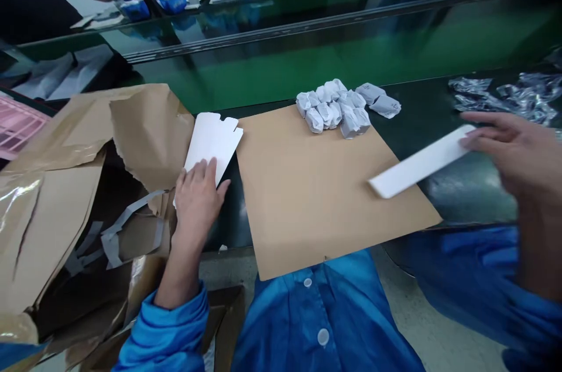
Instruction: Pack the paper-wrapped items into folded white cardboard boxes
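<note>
Head view: right hand [509, 152] holds white strip [419, 170] over cardboard sheet [307, 196] edge.

My right hand [511, 152] smears with motion, its wrist cut by the frame's right edge, so I can't judge its hold on the white strip [419, 164]. My left hand [197, 199] covers the white card's [213, 140] lower end. The co-workers (far side) are cropped at the top.

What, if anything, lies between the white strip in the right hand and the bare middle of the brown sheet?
Nothing visible. The right hand holds the white strip over the brown sheet; the wrapped packets sit at its far edge.
</note>
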`<action>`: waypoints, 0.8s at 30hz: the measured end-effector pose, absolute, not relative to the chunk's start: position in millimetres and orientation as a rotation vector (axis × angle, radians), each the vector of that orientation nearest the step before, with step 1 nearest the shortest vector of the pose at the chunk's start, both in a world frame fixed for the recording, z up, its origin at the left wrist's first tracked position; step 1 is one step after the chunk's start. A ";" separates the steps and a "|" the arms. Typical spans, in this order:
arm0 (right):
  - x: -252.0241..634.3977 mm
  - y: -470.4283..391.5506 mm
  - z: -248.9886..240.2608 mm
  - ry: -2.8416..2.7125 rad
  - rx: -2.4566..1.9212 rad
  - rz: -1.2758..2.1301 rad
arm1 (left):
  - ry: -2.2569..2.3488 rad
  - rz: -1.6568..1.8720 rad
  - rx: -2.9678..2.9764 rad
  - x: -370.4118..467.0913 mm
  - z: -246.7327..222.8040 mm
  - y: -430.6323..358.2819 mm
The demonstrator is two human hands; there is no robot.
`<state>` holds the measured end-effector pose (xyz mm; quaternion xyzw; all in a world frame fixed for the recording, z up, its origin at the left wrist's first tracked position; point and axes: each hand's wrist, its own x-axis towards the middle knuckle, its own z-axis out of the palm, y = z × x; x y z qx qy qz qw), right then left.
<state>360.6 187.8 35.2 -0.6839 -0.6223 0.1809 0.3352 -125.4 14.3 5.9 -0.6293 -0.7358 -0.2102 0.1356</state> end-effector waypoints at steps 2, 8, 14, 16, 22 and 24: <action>383.1 200.4 40.2 -1.695 -1.896 0.147 | -2.183 -0.593 -1.767 -145.6 -2.3 13.3; 239.8 104.8 15.4 -1.860 -1.101 1.089 | -1.810 -0.846 -1.679 -72.9 -11.8 4.4; 156.6 88.7 15.4 -1.687 -0.896 1.455 | -1.604 -1.200 -2.212 5.5 12.1 -28.5; 183.8 103.3 32.9 -2.044 -0.746 1.525 | -1.793 -1.634 -1.991 -9.6 28.8 -30.7; 214.7 84.5 51.6 -2.750 -0.800 0.804 | -2.673 -1.788 -2.033 -41.7 31.5 -4.2; 208.8 66.8 41.8 -2.732 -0.925 0.300 | -2.716 -2.021 -1.832 -37.4 24.7 1.6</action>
